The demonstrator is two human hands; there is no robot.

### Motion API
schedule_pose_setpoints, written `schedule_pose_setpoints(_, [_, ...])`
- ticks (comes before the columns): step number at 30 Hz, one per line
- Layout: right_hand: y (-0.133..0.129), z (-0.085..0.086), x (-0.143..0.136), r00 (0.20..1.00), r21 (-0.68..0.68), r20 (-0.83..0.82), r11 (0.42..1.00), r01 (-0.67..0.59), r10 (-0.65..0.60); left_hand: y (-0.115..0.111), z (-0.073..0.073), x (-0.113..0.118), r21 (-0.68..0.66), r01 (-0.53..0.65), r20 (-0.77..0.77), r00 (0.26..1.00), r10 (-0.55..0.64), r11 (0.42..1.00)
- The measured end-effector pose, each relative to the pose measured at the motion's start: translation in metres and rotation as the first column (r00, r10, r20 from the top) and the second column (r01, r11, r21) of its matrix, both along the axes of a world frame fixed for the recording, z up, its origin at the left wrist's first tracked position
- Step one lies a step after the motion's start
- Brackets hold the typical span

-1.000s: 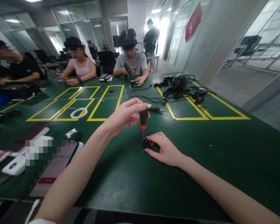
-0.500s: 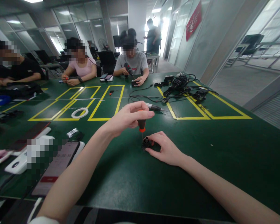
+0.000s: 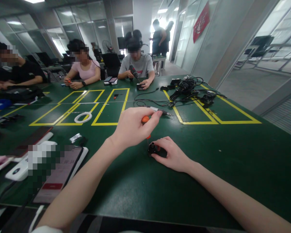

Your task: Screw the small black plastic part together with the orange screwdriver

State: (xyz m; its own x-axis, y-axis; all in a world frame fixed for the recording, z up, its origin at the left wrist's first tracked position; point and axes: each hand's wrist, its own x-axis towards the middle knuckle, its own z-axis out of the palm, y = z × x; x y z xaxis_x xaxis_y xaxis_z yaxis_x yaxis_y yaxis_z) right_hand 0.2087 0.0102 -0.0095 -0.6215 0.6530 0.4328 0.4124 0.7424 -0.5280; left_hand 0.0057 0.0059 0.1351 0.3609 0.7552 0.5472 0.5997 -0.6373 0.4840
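Observation:
My left hand (image 3: 135, 126) is closed around the handle of a screwdriver (image 3: 145, 120), whose orange end shows between thumb and fingers. The shaft points down at a small black part (image 3: 152, 148) on the green table; whether the tip sits in a screw is too small to tell. My right hand (image 3: 171, 153) pinches that black part between thumb and fingers and rests on the tabletop. The part has a short upright tube, and its right side is partly hidden by my fingers.
Behind my left hand lies a pen-like electric screwdriver (image 3: 161, 111). Tangled black cables (image 3: 188, 87) lie farther right. A white ring (image 3: 82, 117), a phone (image 3: 58, 174) and a white power strip (image 3: 21, 171) are on the left. A co-worker (image 3: 135, 64) across the table holds a drill.
My left hand has turned and rolled over the screwdriver handle, its fingers now more wrapped and its back facing up. My right hand and the black part stay in place.

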Motion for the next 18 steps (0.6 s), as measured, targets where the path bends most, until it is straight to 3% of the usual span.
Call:
schedule_pose_setpoints(4, [0.0006,-0.0003,-0.0006,1.0,0.002,0.005,1.0,-0.005,0.005,0.0018,-0.0042,0.0005,0.096,-0.028,0.014,1.0,0.027,0.995])
schedule_pose_setpoints(12, [0.0,-0.0001,-0.0003,1.0,-0.001,-0.007,1.0,0.001,-0.001,0.002,-0.0043,-0.0054,-0.007,0.118,-0.067,0.991,-0.118,0.993])
schedule_pose_setpoints(18, [0.0003,-0.0009,0.0003,1.0,0.016,-0.01,1.0,0.013,-0.013,0.0052,-0.0058,-0.0058,0.091,0.154,-0.079,0.986,-0.148,0.984])
